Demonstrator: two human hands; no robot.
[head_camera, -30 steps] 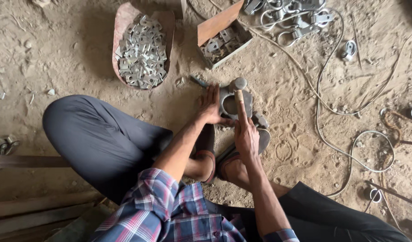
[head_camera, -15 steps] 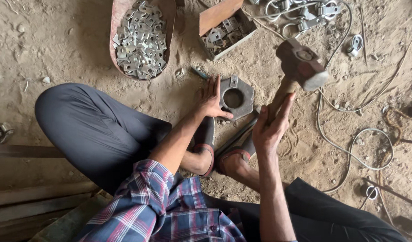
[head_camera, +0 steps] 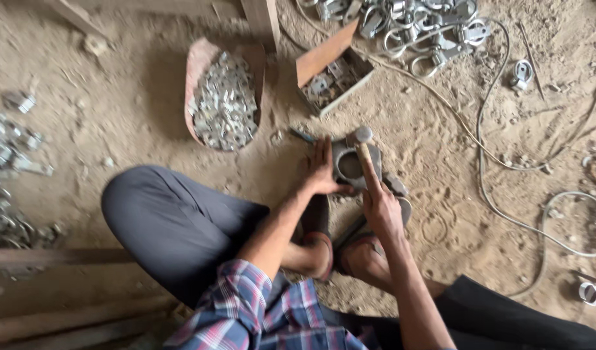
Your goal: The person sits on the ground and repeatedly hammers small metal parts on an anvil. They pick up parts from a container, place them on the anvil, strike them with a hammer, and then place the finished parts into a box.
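I sit cross-legged on a dirt floor. My right hand (head_camera: 380, 206) grips the wooden handle of a hammer (head_camera: 363, 144), whose head rests down on a grey metal block with a round hole (head_camera: 350, 166). My left hand (head_camera: 322, 170) lies flat against the left side of that block, fingers spread along it. The block stands on the ground just beyond my feet. A small dark metal piece (head_camera: 302, 135) lies on the dirt just left of the block.
A reddish curved tray (head_camera: 195, 63) heaped with small metal parts lies ahead on the left. A cardboard box (head_camera: 321, 57) of parts stands behind the block. Metal clamps (head_camera: 415, 26) pile at the top, wires (head_camera: 499, 162) trail right, and planks (head_camera: 64, 259) lie at left.
The hammer was down on the block, then raised up to the right, and has now come down on the block again. My left hand stayed against the block.
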